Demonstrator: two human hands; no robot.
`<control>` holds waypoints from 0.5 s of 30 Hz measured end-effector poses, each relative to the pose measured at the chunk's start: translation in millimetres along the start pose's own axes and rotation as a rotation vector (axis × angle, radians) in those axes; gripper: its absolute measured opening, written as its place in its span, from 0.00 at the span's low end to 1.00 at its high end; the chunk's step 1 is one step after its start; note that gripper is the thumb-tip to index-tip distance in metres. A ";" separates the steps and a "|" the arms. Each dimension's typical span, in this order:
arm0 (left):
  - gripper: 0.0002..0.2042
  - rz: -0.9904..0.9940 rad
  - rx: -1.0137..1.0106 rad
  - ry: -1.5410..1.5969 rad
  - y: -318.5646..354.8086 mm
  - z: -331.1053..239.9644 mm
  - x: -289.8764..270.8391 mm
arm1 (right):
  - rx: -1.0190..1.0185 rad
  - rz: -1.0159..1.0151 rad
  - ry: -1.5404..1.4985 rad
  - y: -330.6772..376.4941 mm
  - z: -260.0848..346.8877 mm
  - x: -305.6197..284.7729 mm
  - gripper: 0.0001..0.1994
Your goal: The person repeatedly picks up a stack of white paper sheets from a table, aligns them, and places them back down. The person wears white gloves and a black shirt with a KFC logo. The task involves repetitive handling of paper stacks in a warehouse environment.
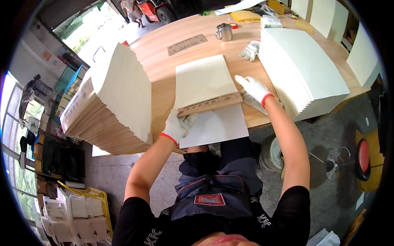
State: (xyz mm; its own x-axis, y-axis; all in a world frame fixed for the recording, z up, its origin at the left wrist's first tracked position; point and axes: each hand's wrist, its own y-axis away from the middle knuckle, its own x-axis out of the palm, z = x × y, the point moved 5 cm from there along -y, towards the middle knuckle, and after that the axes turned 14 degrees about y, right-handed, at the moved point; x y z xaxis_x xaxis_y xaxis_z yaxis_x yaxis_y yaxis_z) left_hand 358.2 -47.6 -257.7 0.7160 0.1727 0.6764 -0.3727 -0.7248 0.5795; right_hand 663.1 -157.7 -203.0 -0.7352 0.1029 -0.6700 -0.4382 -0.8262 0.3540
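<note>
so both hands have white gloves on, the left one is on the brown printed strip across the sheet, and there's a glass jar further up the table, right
Not quite: the vessel further up the table is a small metal mug with a handle, not a glass jar. The head view shows it. The rest holds: the left hand and the right hand wear white gloves, and the left one is on the brown printed strip across the sheet.

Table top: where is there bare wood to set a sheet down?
Bare wood lies on the table between the brown strip, the metal cup and the cream sheet. The near edge is crowded: left hand and right hand work between the left stack and right stack.
</note>
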 end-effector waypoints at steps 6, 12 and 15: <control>0.13 -0.037 0.040 -0.130 27.0 -34.0 27.3 | -0.031 0.328 -0.772 -60.6 -1.1 69.8 0.26; 0.23 0.167 0.399 -0.755 102.2 -70.2 64.9 | -0.297 0.109 -1.003 -20.1 1.7 79.7 0.18; 0.25 0.406 0.591 -0.987 163.2 -99.0 73.6 | -0.412 -0.112 -0.947 20.7 53.7 67.6 0.17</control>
State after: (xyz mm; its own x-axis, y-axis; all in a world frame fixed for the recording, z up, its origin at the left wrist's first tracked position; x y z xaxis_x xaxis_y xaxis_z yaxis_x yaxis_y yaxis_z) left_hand 291.7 -87.1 -68.4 0.8465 -0.5319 -0.0250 -0.5323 -0.8442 -0.0636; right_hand 576.5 -138.2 -205.9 -0.8845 0.4364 0.1651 -0.4493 -0.8920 -0.0488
